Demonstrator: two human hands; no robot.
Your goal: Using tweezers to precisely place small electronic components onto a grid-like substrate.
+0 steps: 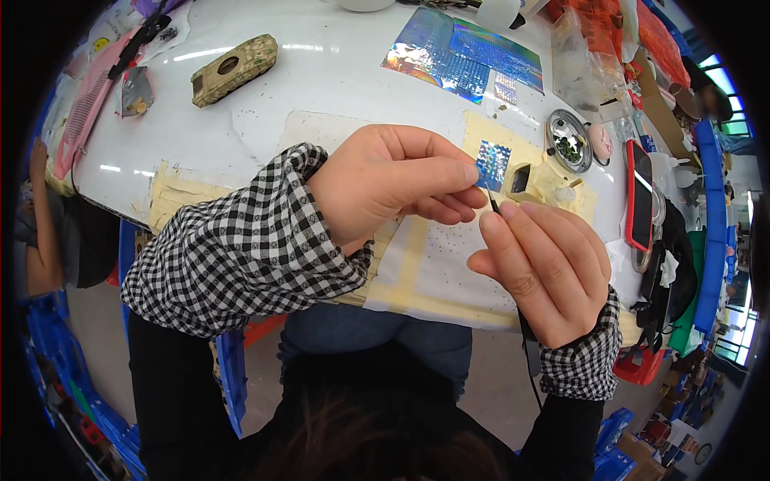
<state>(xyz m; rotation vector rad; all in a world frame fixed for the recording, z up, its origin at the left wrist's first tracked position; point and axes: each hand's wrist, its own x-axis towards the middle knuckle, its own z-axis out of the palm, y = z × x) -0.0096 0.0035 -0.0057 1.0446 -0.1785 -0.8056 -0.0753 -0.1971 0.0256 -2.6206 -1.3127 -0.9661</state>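
So from where I'm standing, the left hand point(385, 172) has thumb and forefinger pinched on the edge of a small shiny blue sheet point(494, 164), held out over the white table point(321, 76). The right hand point(553, 264) has its fingertips closed round a thin dark tool point(493, 205), point right by the sheet's lower edge (super fiddly stuff), with a round metal dish point(568, 123) of dark green bits near the sheet and a camo tank-shaped model point(249, 70) well apart, further left.
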